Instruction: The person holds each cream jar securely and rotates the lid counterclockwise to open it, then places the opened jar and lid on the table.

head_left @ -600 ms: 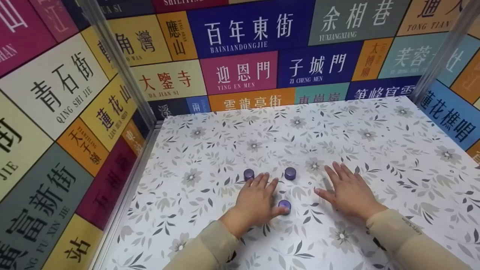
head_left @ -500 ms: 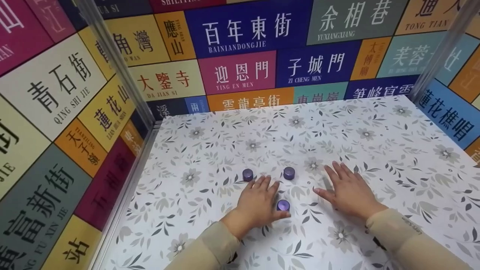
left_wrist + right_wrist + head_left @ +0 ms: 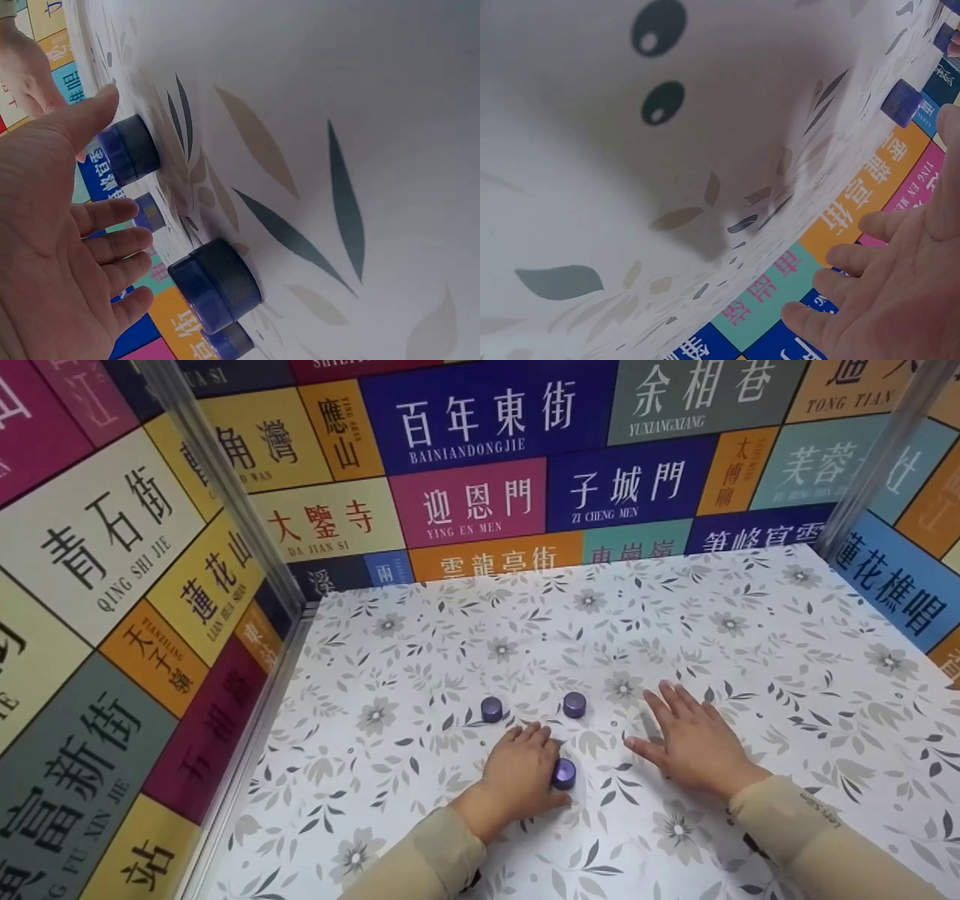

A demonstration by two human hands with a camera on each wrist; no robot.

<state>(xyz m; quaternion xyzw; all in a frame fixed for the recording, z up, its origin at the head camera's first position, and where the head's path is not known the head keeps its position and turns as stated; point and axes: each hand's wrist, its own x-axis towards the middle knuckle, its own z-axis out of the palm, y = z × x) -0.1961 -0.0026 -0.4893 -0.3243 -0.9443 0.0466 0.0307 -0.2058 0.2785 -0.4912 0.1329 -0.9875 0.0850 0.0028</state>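
Observation:
Small round purple jars, squat and glossy, stand on the patterned tabletop. In the head view, a near jar (image 3: 565,773) sits between the thumb and fingers of my left hand (image 3: 521,772), which overlaps its left edge. Beyond the fingertips are a far left jar (image 3: 491,709) and a far right jar (image 3: 574,705). The left wrist view also shows a large jar (image 3: 217,285) below the loosely bent fingers, largely hidden by the hand in the head view. My right hand (image 3: 697,746), fingers spread and holding nothing, is over the cloth to the right of the jars.
A white tablecloth (image 3: 735,660) with grey flowers and leaves covers the table. Colourful panels (image 3: 480,502) with lettering stand behind it and along the left side. Metal posts (image 3: 874,457) rise at the back corners.
My left hand has drawn back a little and its fingers have bent more. Its fingertips no longer overlap the far left jar, and the thumb has dropped below the near jar. The right hand stays put.

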